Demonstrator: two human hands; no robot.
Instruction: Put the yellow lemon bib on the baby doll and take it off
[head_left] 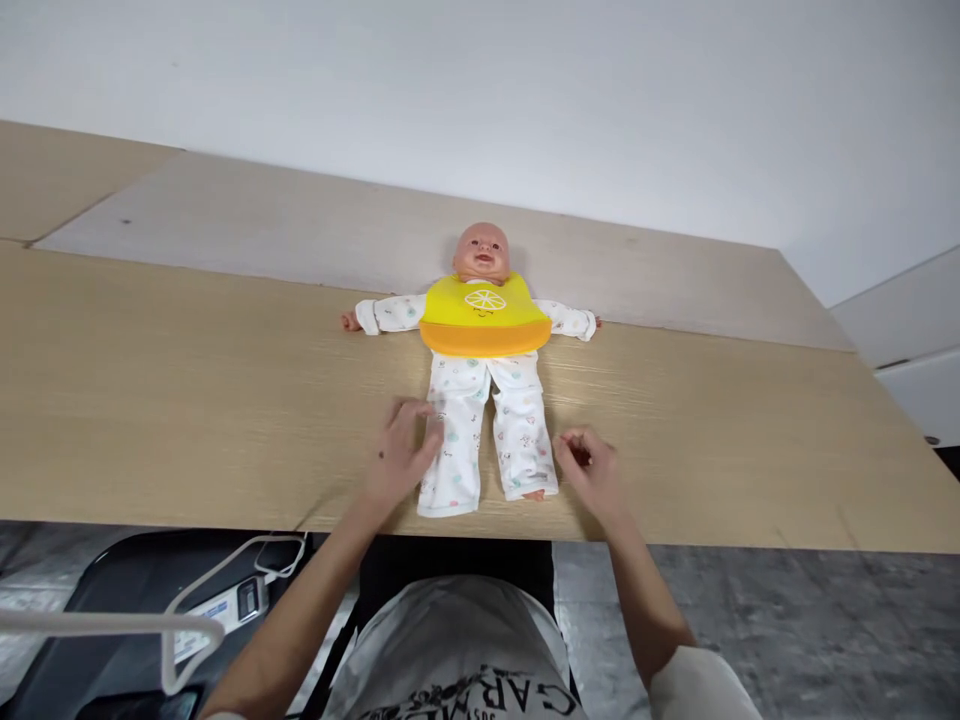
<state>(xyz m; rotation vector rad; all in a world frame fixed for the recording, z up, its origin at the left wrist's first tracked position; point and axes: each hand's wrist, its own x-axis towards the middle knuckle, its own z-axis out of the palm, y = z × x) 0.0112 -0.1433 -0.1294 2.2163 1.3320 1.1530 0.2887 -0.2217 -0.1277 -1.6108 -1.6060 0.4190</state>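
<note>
On the wooden table [187, 400], a baby doll [484, 370] lies face up, arms spread, feet toward the person. It appears fully dressed: printed white pyjamas and a yellow bib [484, 318] already sit in place. The left hand [397, 455] rests flat and open on one trouser leg; the right hand [589, 470], loosely curled and holding nothing, hovers just beside the other.

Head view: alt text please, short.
A baby doll in white printed pyjamas and a yellow bib with an orange pocket lies face up on a light wooden table. The left hand rests on one trouser leg; the right hand hovers beside the other.
</note>
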